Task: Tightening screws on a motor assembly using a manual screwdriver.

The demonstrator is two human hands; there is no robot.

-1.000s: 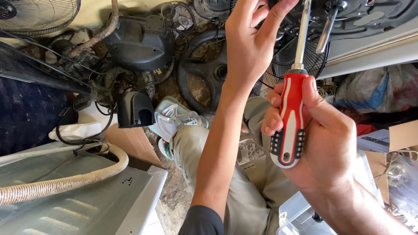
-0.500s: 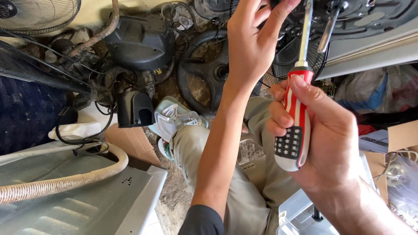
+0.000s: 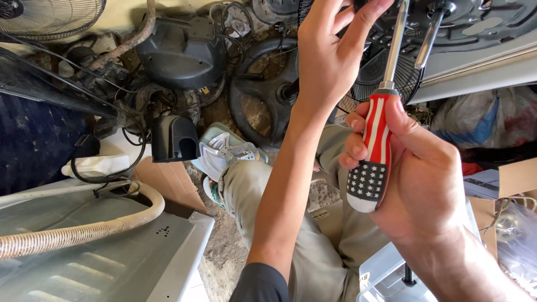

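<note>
The right hand [image 3: 422, 179] is clamped around the handle of a screwdriver [image 3: 376, 151], fingers curled over the front and the thumb lying along the side. The tool stands nearly upright, its long axis tilted slightly to the right as it rises: the rounded butt end points down toward the person's lap, and the bare metal shaft runs up out of the top of the picture, so the tip cannot be seen. The handle is red with white stripes along its upper part, and dark blue with small white stars near the butt, which ends in a white cap.

The left hand [image 3: 330, 53] is raised just left of the shaft, fingers spread and slightly bent, closed on nothing visible; the fingertips reach the top edge beside a dark fan housing [image 3: 475, 28].

Below the right wrist sits a clear plastic bin [image 3: 386, 277]; what it holds cannot be made out. A cardboard box [image 3: 517, 179] lies at the right edge. On the left, a ribbed beige hose [image 3: 84, 232] curves over a grey metal panel [image 3: 112, 263]. A wire fan guard [image 3: 50, 17] sits at the upper left.
</note>
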